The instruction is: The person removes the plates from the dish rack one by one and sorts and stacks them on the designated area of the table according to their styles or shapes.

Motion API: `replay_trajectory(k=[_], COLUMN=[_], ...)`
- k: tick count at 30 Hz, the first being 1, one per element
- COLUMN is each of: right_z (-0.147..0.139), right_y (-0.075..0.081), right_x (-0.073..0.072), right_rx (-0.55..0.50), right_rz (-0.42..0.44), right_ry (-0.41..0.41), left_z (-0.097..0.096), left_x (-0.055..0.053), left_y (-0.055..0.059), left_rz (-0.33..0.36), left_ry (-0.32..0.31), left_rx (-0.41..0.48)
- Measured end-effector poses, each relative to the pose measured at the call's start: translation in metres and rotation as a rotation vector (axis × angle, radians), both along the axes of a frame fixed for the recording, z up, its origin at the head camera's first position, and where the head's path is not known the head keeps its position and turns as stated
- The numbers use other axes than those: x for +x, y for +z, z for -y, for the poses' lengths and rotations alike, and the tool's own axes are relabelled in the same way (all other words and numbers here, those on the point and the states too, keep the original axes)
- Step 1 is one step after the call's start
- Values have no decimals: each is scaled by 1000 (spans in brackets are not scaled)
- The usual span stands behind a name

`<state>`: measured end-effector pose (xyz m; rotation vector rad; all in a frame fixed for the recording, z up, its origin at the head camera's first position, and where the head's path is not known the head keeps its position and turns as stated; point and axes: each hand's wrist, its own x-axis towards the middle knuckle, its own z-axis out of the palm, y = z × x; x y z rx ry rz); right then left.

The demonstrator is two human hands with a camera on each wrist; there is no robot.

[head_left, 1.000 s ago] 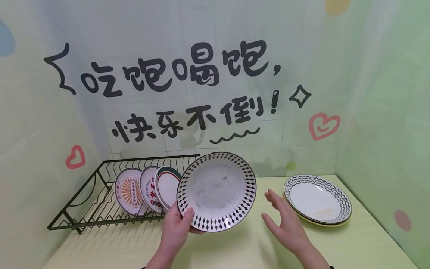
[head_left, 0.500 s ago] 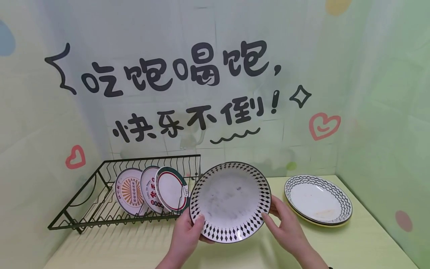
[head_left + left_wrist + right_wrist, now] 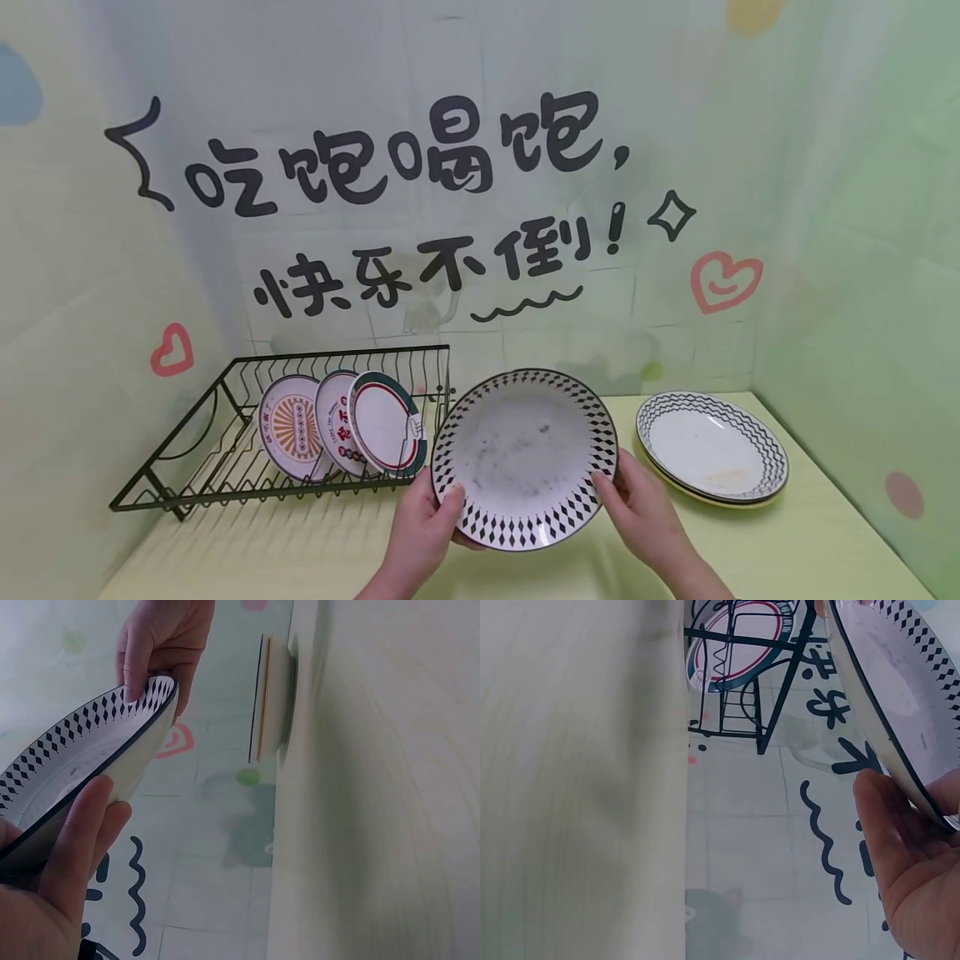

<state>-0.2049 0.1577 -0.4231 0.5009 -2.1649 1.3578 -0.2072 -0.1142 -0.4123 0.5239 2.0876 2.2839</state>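
A white plate [image 3: 517,458] with a rim of black diamonds is held up above the table, its face tilted toward me. Grey smudges mark its middle. My left hand [image 3: 423,517] grips the lower left edge, thumb on the rim and fingers behind. On the right edge, my right hand [image 3: 645,508] pinches the rim the same way. Both wrist views show fingers under the plate; the left wrist view also has the right hand [image 3: 169,645] at the far rim. Most of the plate's underside is hidden in the head view.
At the left, a black wire dish rack [image 3: 225,492] holds three plates upright, the nearest a green-and-red-rimmed plate [image 3: 382,425]. A stack of plates, topped by a wavy-rimmed plate [image 3: 708,450], lies at the right on the pale table [image 3: 300,558]. A printed curtain [image 3: 675,108] hangs behind.
The right hand has come in from the right and taken hold of the plate's right edge. Held by the left hand throughout, the plate has moved right and slightly down.
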Motion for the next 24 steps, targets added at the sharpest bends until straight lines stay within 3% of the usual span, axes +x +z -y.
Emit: replay_trajectory(k=[8, 14, 18, 24], right_z=[0, 1, 2, 3], right_y=[4, 10, 15, 20], right_x=[4, 7, 8, 10], right_rx=[-30, -148, -204, -242], right_rz=[47, 119, 171, 233], right_ry=[-20, 60, 63, 46], left_z=[0, 0, 1, 3], left_x=[0, -1, -2, -4], left_y=[0, 5, 6, 8], left_rz=[10, -25, -37, -12], left_ry=[1, 64, 100, 58], left_rx=[0, -73, -119, -137])
